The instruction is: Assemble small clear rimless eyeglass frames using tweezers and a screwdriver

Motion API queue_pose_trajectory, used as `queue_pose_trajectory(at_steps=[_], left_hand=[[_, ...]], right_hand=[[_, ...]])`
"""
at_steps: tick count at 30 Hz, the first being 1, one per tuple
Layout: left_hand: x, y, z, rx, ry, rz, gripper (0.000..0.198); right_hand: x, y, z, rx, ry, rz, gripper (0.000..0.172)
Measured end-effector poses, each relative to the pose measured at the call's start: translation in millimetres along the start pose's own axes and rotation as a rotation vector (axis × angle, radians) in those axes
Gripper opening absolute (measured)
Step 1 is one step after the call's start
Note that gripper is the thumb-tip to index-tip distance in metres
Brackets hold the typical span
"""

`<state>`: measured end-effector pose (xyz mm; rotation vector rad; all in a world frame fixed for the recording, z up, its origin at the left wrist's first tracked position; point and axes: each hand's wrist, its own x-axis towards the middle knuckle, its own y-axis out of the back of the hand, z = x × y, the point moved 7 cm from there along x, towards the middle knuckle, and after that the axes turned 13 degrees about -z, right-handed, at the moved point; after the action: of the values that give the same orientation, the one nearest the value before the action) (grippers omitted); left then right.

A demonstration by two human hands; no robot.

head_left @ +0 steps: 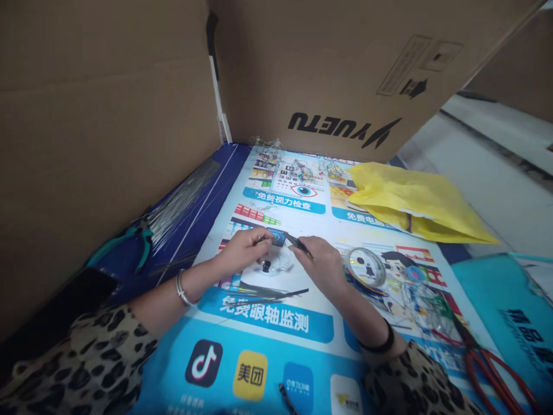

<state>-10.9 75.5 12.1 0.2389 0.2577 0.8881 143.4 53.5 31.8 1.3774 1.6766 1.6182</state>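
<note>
My left hand (pixel 248 249) is closed in a pinch, and what lies between its fingertips is too small to name. Close by, my right hand (pixel 322 262) is wrapped round dark pointed tweezers (pixel 298 244), their tip aimed at my left fingers. Below the fingers, a clear ring-like piece (pixel 281 262) shows against the white part of the printed sheet; whether either hand touches it I cannot tell. Nearer me lies a bundle of thin dark wires (pixel 272 293).
Cardboard walls (pixel 302 63) enclose the back and left. Teal-handled pliers (pixel 144 242) and a wire bundle (pixel 184 196) lie left. At right are a tape roll (pixel 366 267), tangled wire (pixel 432 311), red-handled scissors (pixel 488 363), a yellow bag (pixel 415 202) and a teal bag (pixel 505 311).
</note>
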Motion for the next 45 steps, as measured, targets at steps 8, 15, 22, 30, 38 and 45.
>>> queue_pose_trajectory(at_steps=[8,15,22,30,38,45], left_hand=[[-5,5.9,9,0.195,-0.067,0.083,0.018],[-4,4.1,12,0.262,-0.027,0.056,0.015],[-3,8.6,7,0.271,0.057,0.099,0.015],[-3,13.1,5,0.324,0.090,0.174,0.013],[-4,4.0,8,0.395,0.008,0.133,0.014],[-3,0.0,13,0.395,-0.009,0.114,0.014]], right_hand=[[-2,2,-1,0.007,0.074,0.025,0.021],[-1,0,-1,-0.002,0.050,0.000,0.023],[0,-5,3,-0.037,-0.030,-0.052,0.023],[-1,3,-8,-0.142,0.041,-0.040,0.020],[2,0,-19,-0.324,0.058,-0.153,0.013],[1,1,-24,-0.368,0.060,-0.146,0.011]])
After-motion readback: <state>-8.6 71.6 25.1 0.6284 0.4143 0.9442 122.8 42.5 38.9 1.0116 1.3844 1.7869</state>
